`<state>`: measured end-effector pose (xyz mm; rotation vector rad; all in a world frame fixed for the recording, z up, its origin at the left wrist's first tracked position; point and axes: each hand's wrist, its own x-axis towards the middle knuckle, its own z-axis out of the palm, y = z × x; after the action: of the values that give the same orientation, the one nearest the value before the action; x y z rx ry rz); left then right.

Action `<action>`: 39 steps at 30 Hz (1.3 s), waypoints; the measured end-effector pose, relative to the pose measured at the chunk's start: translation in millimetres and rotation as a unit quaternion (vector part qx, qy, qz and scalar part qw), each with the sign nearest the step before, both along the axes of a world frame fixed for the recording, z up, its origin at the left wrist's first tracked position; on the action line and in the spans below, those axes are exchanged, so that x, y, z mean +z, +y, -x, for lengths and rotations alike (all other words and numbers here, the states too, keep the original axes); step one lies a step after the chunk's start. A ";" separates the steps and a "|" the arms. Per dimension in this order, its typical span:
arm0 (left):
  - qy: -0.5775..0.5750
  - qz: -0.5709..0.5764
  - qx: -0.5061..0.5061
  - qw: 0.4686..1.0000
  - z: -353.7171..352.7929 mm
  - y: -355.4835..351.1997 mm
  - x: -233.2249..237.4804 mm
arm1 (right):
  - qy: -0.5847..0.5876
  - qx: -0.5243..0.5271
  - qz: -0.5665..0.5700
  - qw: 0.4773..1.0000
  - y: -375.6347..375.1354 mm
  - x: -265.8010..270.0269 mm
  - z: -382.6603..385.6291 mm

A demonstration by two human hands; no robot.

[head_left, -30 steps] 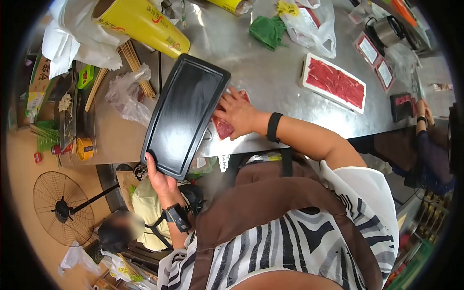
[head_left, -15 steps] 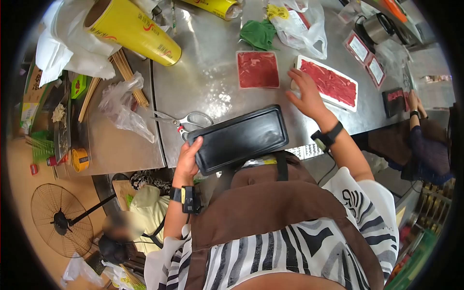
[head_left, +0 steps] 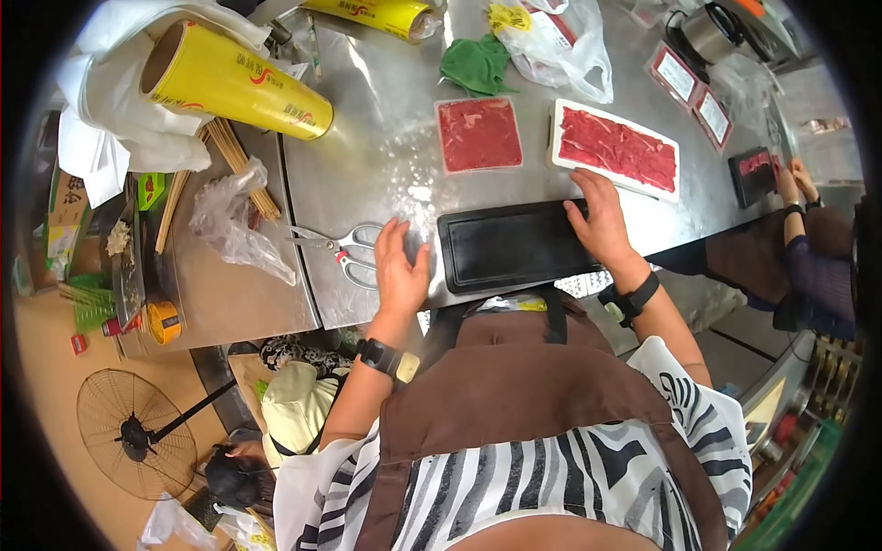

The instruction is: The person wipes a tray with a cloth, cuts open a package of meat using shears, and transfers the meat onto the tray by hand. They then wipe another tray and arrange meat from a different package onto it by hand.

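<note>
A black rectangular tray (head_left: pixel 510 246) lies at the near edge of the steel table, its hollow face bare. My right hand (head_left: pixel 604 225) rests at the tray's right end, thumb over its rim and fingers stretched past the far corner; that end is partly hidden. Just left of the tray, my left hand (head_left: pixel 401 275) is open with fingers apart, holding nothing. Beyond the tray are a flat clear pack of sliced red meat (head_left: pixel 479 135) and a white tray (head_left: pixel 554 147) filled with red meat slices (head_left: pixel 617 150). Scissors (head_left: pixel 342 246) with grey-and-red handles lie beside my left hand.
A big yellow roll (head_left: pixel 243 78), bundled wooden sticks (head_left: pixel 241 170) and a crumpled plastic bag (head_left: pixel 234 216) lie left. A green cloth (head_left: pixel 476 64) and white bag (head_left: pixel 565 50) are at the back. At right, a co-worker's hands (head_left: pixel 797 181) hold a dark meat tray (head_left: pixel 753 176).
The black tray has moved from my left hand onto the table, to the right and level. My left hand has let go; my right hand has come down to the tray's right end.
</note>
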<state>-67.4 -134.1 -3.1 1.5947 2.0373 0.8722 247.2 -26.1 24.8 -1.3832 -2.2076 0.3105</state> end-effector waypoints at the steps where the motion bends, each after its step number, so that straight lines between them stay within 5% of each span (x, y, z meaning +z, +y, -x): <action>1: 0.009 -0.001 0.007 1.000 8.2 -3.7 -6.1 | 0.018 0.015 0.010 1.000 7.9 2.3 6.6; 9: 0.206 0.003 -0.024 0.978 51.7 -33.5 -10.5 | -0.005 0.072 -0.021 0.997 115.3 -11.8 109.1; 14: 0.138 -0.033 -0.029 0.989 26.5 -25.6 12.7 | -0.079 0.051 -0.112 0.989 162.9 -16.2 151.0; 16: 0.040 -0.003 -0.047 0.998 20.6 -29.8 10.1 | -0.087 0.158 0.027 0.983 161.6 -6.2 164.1; 20: 0.023 0.055 -0.168 0.984 1.1 -20.5 30.1 | -0.176 0.206 -0.072 0.960 137.9 -6.4 174.1; 22: 0.045 0.066 -0.206 0.975 -7.7 -4.5 37.4 | -0.121 0.025 -0.122 0.985 159.3 -9.5 174.2; 23: 0.070 0.082 -0.247 0.963 -11.3 1.9 38.5 | -0.122 0.027 -0.127 0.984 175.5 -15.9 172.4; 26: 0.055 0.072 -0.239 0.967 -17.1 17.2 35.9 | -0.113 -0.017 -0.035 0.993 231.3 -28.9 165.8; 29: 0.029 0.034 -0.140 0.989 -9.3 22.7 17.1 | -0.186 0.060 0.081 0.977 253.1 -31.5 158.3; 32: 0.018 -0.015 -0.100 0.995 -5.9 45.4 24.2 | -0.060 0.065 0.113 0.990 265.6 -26.9 151.7; 37: 0.098 -0.090 -0.233 0.963 -17.3 111.9 18.2 | 0.283 0.016 0.058 0.957 256.4 25.8 132.6; 39: 0.119 -0.116 -0.232 0.958 -22.4 134.0 8.9 | 0.311 0.010 0.048 0.949 237.4 57.0 124.1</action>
<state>-45.1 -0.1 5.9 2.2819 1.6267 0.7877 123.1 211.3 81.8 -1.1073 -1.6956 0.7560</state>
